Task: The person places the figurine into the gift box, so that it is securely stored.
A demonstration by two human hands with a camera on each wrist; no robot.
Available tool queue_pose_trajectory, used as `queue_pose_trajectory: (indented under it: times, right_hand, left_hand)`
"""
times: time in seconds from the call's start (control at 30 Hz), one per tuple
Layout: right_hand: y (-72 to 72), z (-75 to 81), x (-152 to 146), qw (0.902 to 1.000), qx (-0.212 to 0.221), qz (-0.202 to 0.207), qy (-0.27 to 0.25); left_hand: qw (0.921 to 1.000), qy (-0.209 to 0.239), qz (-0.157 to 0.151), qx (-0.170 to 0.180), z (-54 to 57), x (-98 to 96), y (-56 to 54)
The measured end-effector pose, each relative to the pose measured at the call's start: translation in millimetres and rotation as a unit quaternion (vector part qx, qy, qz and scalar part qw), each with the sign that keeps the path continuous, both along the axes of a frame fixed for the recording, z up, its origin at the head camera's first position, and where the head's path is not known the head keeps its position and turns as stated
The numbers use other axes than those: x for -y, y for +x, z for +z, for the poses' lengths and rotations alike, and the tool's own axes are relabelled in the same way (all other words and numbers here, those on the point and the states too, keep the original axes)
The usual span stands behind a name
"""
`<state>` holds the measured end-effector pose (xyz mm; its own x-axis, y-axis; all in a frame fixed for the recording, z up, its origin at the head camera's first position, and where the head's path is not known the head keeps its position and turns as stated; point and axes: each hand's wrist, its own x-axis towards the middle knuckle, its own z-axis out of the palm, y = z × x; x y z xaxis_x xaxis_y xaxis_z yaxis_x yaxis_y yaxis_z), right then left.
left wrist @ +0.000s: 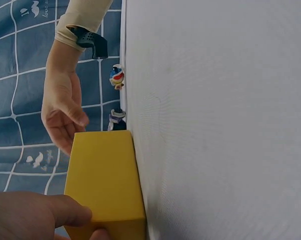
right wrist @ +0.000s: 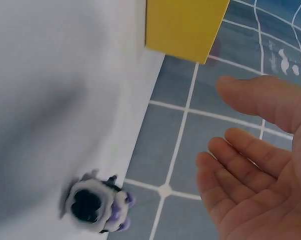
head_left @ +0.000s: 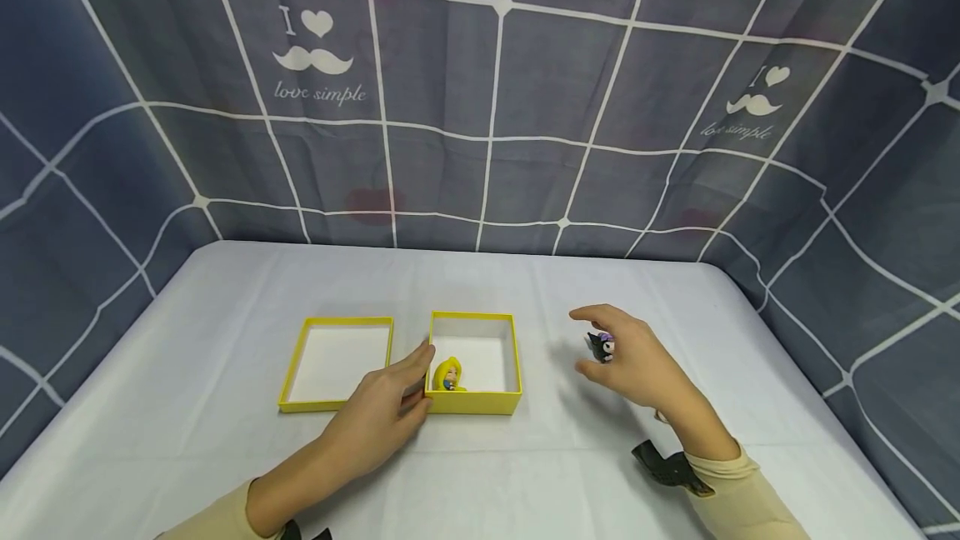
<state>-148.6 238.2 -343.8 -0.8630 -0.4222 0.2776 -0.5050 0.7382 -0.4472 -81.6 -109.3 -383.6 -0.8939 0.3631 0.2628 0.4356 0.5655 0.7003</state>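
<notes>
A yellow-edged box (head_left: 480,402) with a white inside stands open on the table. Inside it, at the front left corner, sits a small yellow-haired figurine (head_left: 448,373). My left hand (head_left: 378,419) rests against the box's left side, with the thumb (left wrist: 73,211) at the front corner in the left wrist view. To the right, my right hand (head_left: 633,361) hovers above a black-and-white figurine (head_left: 600,346) with purple details, thumb and fingers spread apart. That figurine stands apart from the palm in the right wrist view, and the hand partly hides it in the head view.
Left of the box lies its matching lid (head_left: 341,361), white inside up. A blue, white and red figurine (left wrist: 117,77) stands beyond the black-and-white one in the left wrist view. White cloth covers the table (head_left: 487,482); a dark checked curtain (head_left: 450,107) surrounds its back and sides.
</notes>
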Motion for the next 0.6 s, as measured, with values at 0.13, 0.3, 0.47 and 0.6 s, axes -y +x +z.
queue_pose_trajectory:
  times: [0.13,0.3,0.47,0.6]
  right_hand:
    - [-3.0,-4.7,-8,0.9999,0.009,-0.002,0.008]
    - [-8.0,-10.7,-16,0.9994,0.023,-0.013,0.022]
    - [-11.5,-16.3,-24,0.997,0.051,-0.042,0.041]
    - [-12.9,-17.5,-28,0.9938,0.076,-0.055,0.059]
  left_hand:
    - [0.9999,-0.009,0.002,-0.008,-0.2,0.2,-0.1]
    - [0.9999,-0.012,0.002,-0.012,-0.9,0.3,-0.5]
    - [0.9999,-0.005,0.0,-0.012,-1.5,0.2,-0.9]
    - [0.9999,-0.001,-0.003,-0.01,-1.5,0.1,-0.8]
